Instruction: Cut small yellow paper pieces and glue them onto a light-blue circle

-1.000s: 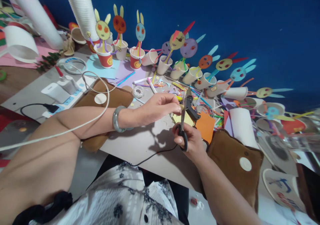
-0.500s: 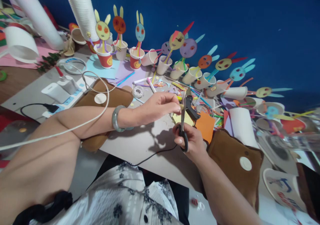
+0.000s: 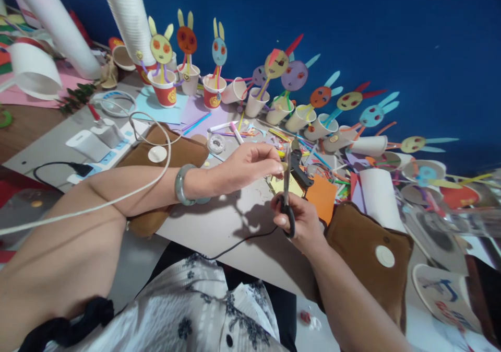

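Right hand holding scissors, left hand pinching yellowish piece, printed cup, lettering illegible

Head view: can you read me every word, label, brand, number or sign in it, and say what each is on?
No text is readable.
Two red cups: gold emblems, too small.
White printed item, lower right: blue and red print, too blurred.
Power strip: blue patches, no legible lettering.
Round case: marks too small.
Scissors in the right hand: no lettering visible.
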`<state>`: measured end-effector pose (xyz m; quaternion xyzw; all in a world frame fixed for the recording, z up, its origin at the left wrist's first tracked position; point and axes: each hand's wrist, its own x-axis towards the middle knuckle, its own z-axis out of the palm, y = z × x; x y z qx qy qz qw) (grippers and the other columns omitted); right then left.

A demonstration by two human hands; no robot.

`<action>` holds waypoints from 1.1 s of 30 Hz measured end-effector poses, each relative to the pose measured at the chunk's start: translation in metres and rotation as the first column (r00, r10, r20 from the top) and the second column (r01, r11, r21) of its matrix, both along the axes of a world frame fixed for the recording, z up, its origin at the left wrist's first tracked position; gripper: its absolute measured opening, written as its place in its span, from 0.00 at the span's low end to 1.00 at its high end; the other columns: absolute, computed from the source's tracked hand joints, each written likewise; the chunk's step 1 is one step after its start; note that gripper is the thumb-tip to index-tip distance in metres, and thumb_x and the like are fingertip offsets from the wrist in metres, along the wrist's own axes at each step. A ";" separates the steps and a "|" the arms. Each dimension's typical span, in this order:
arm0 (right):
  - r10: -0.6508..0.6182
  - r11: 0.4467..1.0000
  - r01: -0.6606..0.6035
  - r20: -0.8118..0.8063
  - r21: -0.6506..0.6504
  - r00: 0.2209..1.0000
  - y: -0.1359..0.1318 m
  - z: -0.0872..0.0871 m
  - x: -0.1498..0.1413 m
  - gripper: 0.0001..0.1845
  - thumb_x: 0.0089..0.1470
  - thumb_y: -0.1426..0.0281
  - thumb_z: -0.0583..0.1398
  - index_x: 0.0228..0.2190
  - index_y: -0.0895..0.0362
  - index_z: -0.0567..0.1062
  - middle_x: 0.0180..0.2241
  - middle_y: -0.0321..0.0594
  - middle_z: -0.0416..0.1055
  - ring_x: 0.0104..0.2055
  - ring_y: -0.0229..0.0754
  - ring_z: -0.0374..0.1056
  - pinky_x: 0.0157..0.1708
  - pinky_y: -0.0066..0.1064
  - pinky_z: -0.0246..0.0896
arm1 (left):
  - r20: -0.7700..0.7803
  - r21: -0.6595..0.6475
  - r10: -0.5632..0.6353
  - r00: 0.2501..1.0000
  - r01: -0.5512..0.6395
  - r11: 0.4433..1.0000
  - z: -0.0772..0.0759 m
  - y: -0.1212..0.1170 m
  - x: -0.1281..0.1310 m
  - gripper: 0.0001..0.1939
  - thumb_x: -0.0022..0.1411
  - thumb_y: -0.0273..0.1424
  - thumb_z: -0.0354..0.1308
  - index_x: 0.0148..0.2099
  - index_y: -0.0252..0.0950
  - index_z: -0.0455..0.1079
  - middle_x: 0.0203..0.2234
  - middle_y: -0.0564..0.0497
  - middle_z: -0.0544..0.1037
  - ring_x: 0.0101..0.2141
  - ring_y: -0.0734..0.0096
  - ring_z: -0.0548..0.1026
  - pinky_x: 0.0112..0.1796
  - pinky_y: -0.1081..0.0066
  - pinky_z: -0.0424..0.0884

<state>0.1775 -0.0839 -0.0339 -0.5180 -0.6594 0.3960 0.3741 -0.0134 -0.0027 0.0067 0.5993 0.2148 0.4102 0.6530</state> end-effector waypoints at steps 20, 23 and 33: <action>-0.005 1.000 0.005 -0.005 0.005 1.000 0.001 0.002 -0.001 0.33 0.41 0.38 0.65 0.19 0.55 0.68 0.21 0.35 0.64 0.24 0.36 0.57 0.23 0.30 0.51 | -0.010 0.034 0.020 1.000 -0.020 0.999 0.000 -0.001 0.000 0.06 0.58 0.28 0.57 0.29 0.33 0.69 0.26 0.53 0.73 0.31 0.77 0.70 0.35 0.73 0.68; 0.007 1.000 -0.006 -0.007 0.008 1.000 0.002 0.003 -0.002 0.33 0.41 0.38 0.65 0.19 0.55 0.67 0.20 0.34 0.64 0.23 0.36 0.56 0.23 0.30 0.51 | -0.021 0.057 0.058 0.998 -0.057 0.997 0.000 -0.001 0.000 0.06 0.57 0.28 0.57 0.28 0.34 0.69 0.24 0.54 0.71 0.28 0.78 0.67 0.32 0.74 0.65; 0.005 1.000 -0.005 -0.003 0.024 1.000 0.001 0.002 -0.002 0.32 0.41 0.40 0.66 0.18 0.54 0.65 0.22 0.35 0.66 0.23 0.36 0.56 0.24 0.31 0.52 | -0.048 0.143 0.061 0.997 -0.053 0.988 0.000 -0.001 -0.002 0.07 0.56 0.28 0.57 0.26 0.34 0.67 0.22 0.55 0.68 0.27 0.78 0.65 0.32 0.73 0.64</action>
